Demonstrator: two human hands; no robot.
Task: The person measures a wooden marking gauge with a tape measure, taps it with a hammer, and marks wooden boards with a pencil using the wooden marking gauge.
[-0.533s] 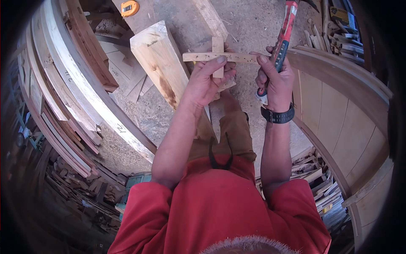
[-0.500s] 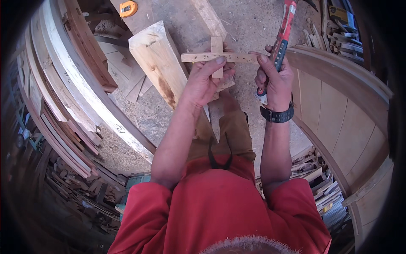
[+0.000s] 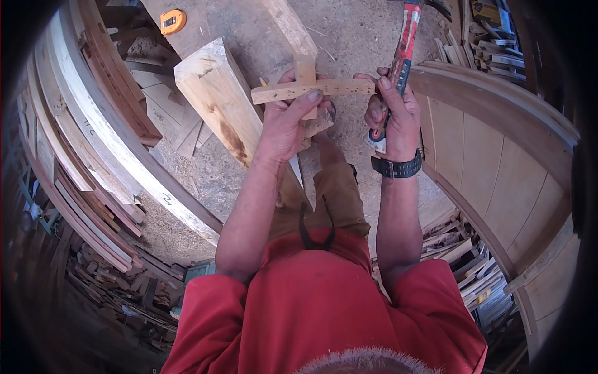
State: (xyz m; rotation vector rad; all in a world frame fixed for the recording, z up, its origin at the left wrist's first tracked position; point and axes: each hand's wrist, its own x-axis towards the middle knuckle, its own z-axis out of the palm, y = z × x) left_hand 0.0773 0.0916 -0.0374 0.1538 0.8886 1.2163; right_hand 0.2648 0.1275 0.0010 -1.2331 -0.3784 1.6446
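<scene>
My left hand is closed around a cross-shaped wooden piece, its thumb pressed where the two parts meet. This piece is a slightly curved strip dotted with small dark holes, crossed by a short stick. My right hand grips a hammer by its red and dark handle, held upright with the head partly cut off at the top edge. A right fingertip is at the strip's right end. A thick squared timber with a dark stain stands just left of my left hand, running down toward my legs.
An orange tape measure lies at the upper left. Long curved boards are stacked on the left, and a curved panelled wooden frame stands on the right. Scrap wood is piled at the lower left. A flat board lies ahead.
Both hands, with the wooden piece and the hammer, have shifted slightly left in view, as has the surrounding scene. The wooden piece is tilted a little differently. Both grips continue.
</scene>
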